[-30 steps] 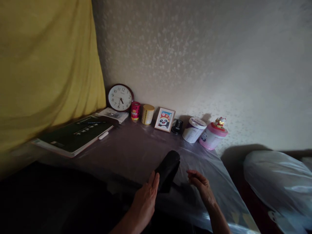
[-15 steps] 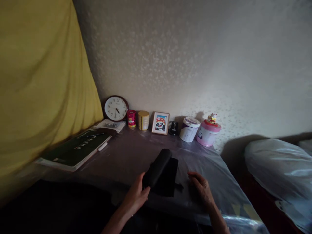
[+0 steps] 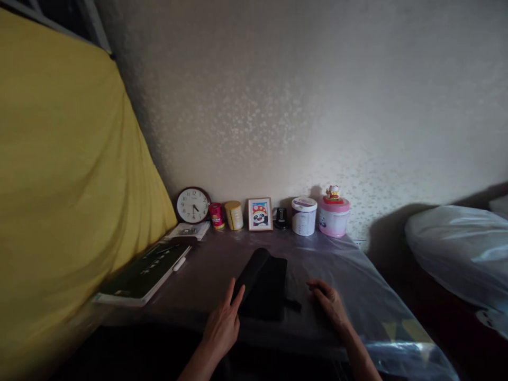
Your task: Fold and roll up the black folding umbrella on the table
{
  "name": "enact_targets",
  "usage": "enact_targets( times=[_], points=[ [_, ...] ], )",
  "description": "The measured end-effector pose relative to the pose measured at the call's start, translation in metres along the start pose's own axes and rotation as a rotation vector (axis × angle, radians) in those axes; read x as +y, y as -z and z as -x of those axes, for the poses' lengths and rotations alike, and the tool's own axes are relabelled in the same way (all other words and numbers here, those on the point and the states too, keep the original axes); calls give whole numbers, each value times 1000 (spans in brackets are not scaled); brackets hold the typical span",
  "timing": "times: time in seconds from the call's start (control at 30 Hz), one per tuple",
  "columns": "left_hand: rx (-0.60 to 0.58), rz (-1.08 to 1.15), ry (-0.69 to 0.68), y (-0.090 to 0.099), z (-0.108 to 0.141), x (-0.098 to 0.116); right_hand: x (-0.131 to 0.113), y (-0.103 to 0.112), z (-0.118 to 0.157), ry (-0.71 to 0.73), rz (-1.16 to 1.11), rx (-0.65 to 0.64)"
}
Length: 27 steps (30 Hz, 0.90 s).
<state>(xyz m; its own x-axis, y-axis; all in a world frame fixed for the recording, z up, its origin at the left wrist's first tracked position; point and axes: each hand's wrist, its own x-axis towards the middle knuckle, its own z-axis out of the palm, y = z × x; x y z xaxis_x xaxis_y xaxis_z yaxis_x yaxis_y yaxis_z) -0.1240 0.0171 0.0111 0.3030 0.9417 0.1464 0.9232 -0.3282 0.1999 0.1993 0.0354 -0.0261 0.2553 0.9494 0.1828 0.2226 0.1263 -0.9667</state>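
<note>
A dark, rounded cylindrical case point(image 3: 256, 267) lies at a slant over a flat black cloth pouch point(image 3: 272, 293). A short cord end point(image 3: 292, 305) sticks out from the pouch's right side. My left hand point(image 3: 222, 323) is at the near end of the case, its thumb on top and its forefinger along the left side. My right hand point(image 3: 327, 301) rests over the table to the right of the pouch, fingers loosely bent and holding nothing. The underside of the case and some of my left fingers are hidden.
Along the wall stand a clock point(image 3: 193, 205), a pink can point(image 3: 216, 216), a yellow-lidded can point(image 3: 234, 216), a framed panda picture point(image 3: 260, 214) and tubs point(image 3: 304, 217). A large green book point(image 3: 146, 272) lies left, below a yellow curtain point(image 3: 79, 159). Plastic covers the table point(image 3: 337, 259).
My left hand has lowered the case onto the pouch, and its fingers have straightened somewhat. My right hand stays nearly where it was. The view has tilted up.
</note>
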Motion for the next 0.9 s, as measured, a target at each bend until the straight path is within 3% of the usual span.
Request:
enact_targets(
  times=[0.13, 0.37, 0.5, 0.7, 0.9],
  points=[
    [-109, 21, 60, -1, -7, -5, -5, 0, 2, 37, -14, 7],
    [-41, 271, 118, 7, -20, -12, -11, -1, 3, 26, -24, 28],
    [-87, 492, 155, 21, -19, -13, -9, 0, 2, 58, -32, 31],
    [-152, 672, 225, 23, -7, 6, -9, 1, 3, 65, -58, -14],
    [-11, 567, 66, 36, -3, 29, -10, 3, 3, 98, -41, 25]
  ],
)
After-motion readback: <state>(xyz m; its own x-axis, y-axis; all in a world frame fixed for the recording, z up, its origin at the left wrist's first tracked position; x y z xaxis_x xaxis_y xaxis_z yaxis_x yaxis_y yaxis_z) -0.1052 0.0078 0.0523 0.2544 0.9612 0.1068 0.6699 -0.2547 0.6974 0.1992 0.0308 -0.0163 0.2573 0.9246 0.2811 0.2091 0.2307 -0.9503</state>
